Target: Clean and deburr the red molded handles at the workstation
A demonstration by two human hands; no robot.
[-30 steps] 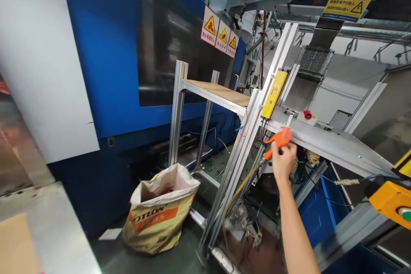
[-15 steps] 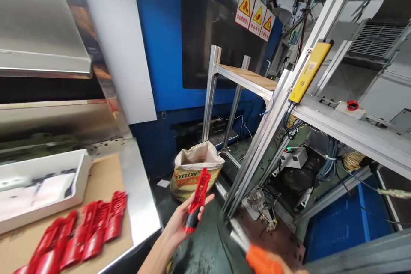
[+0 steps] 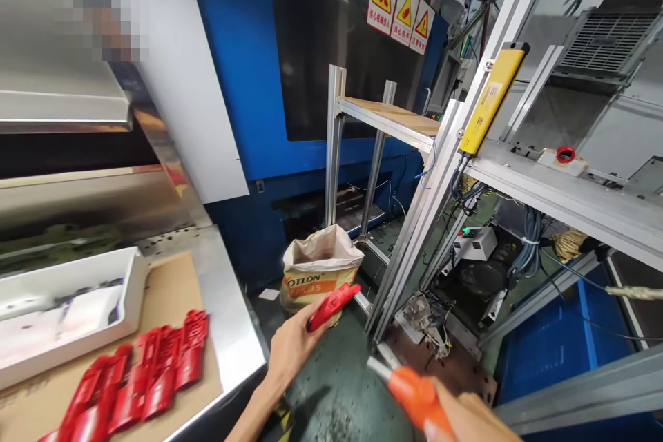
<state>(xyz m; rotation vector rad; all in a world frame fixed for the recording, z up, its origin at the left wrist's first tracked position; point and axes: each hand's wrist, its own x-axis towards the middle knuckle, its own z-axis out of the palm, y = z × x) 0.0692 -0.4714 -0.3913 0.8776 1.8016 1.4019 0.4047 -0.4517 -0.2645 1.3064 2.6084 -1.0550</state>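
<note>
1. Hands first: the left hand (image 3: 293, 349) is closed around the lower end of a red plastic part (image 3: 331, 306), which is lifted clear over the floor; the right hand (image 3: 466, 418), low in view, grips an orange air gun (image 3: 414, 394) with its metal nozzle aimed up toward that part.
2. Judging progress: one part is in hand, with the nozzle near but not touching it.
3. More red parts (image 3: 139, 383) lie in a row on cardboard on the steel surface (image 3: 228, 318), beside a white tray (image 3: 67, 311).
4. Beyond stands a paper sack (image 3: 318, 269) on the floor.
</note>
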